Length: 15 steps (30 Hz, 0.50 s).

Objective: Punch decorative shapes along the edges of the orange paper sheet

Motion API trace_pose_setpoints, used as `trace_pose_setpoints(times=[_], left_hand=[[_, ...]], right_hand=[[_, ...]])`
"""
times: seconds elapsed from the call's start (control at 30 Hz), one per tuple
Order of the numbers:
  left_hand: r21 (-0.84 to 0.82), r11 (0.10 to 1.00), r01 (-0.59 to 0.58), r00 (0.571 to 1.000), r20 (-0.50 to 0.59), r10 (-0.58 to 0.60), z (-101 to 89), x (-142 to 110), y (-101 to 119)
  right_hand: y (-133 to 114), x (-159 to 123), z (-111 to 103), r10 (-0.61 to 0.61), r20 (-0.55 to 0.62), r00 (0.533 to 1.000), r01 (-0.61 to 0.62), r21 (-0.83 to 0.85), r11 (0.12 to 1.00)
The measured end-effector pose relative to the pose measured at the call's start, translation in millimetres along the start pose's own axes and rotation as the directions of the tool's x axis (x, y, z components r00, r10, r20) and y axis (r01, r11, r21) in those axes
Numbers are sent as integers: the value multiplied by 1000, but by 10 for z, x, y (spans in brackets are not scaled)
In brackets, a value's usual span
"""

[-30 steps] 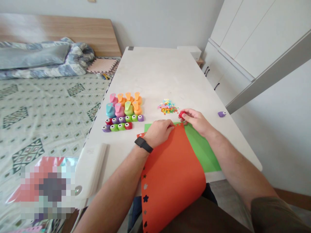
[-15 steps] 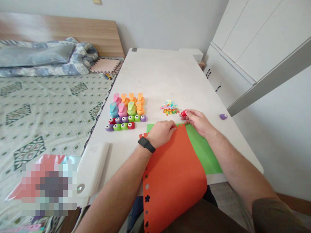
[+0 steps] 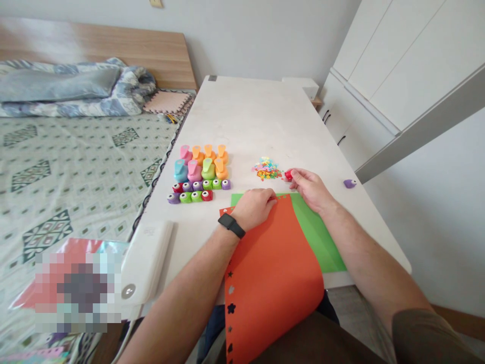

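My left hand [image 3: 255, 205] is closed at the top edge of an orange sheet of paper [image 3: 276, 268], which curls down over the table's near edge. Punched shapes run along its left and top edges. Beneath it lies a green sheet [image 3: 322, 237]. Between the thumb and fingers of my right hand [image 3: 308, 187] is a small red craft punch [image 3: 289, 175], just beyond the orange sheet's top right corner and apart from it. Close to the punch is a pile of colourful paper cutouts [image 3: 267, 169].
Large craft punches [image 3: 194, 171] and small craft punches [image 3: 196, 197] stand in rows at the left of the white table [image 3: 261, 111]. A purple punch [image 3: 349, 183] sits near the right edge. A long white device [image 3: 147, 263] lies front left, beside the bed [image 3: 83, 167].
My right hand has drawn the red punch slightly away from the orange sheet's corner. My left hand keeps its place on the paper. The view has shifted a little.
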<state>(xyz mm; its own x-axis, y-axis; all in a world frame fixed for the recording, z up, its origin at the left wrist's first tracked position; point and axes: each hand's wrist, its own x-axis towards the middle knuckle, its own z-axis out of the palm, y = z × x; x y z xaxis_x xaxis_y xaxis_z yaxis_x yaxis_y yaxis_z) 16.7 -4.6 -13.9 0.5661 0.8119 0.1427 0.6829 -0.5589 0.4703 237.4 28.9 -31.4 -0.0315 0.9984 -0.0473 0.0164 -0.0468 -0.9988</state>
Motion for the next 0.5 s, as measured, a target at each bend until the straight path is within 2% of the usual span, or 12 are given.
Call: trace_pose_setpoints(times=[0.13,0.33,0.5], left_hand=[[-10,1000,0,1000,3,0,5,-2,-6],[12,1000,-3,1000,1,3,2,1,3],[8,1000,-1,1000,-6,2,20,-5,-6]], right_hand=[[0,5,-9,-5,10,1000,5,43,999],[36,40,-12,-18,9,1000,18,-13,1000],[-41,89,-30,45,45,998,-47,62,997]])
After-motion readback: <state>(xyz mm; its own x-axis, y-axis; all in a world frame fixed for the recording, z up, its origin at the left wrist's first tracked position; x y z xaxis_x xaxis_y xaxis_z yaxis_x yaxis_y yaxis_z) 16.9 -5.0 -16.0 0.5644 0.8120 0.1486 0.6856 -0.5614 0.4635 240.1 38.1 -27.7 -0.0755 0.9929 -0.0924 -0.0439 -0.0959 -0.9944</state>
